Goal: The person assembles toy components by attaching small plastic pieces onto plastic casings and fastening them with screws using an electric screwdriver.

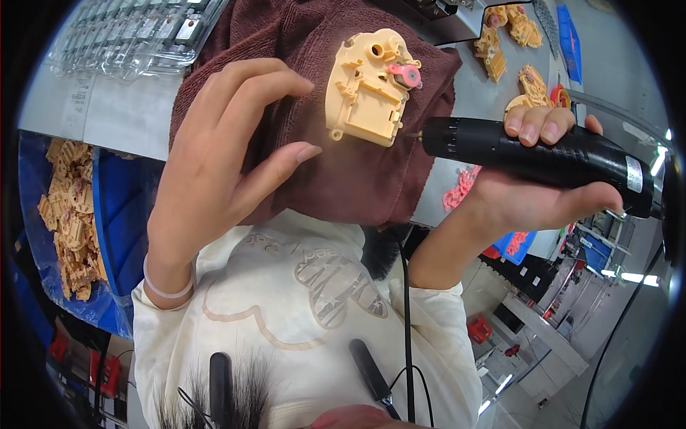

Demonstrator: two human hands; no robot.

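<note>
A cream-yellow moulded plastic housing (371, 89) lies on a folded brown towel (286, 171). At its right edge sits a small pink part with a grey round centre (407, 76). My left hand (229, 132) hovers left of the housing, fingers curved and apart, holding nothing. In my right hand (543, 150) is a black electric screwdriver (493, 143), lying nearly level. Its thin bit points left and ends close to the housing's lower right corner; whether it touches cannot be made out.
Clear plastic trays of small parts (143, 36) stand at the back left. A blue bin (118, 236) at the left holds many cream housings (71, 214). More housings (525, 28) and pink pieces (461, 187) lie on the grey table at right. A black cable (408, 322) hangs down in front of me.
</note>
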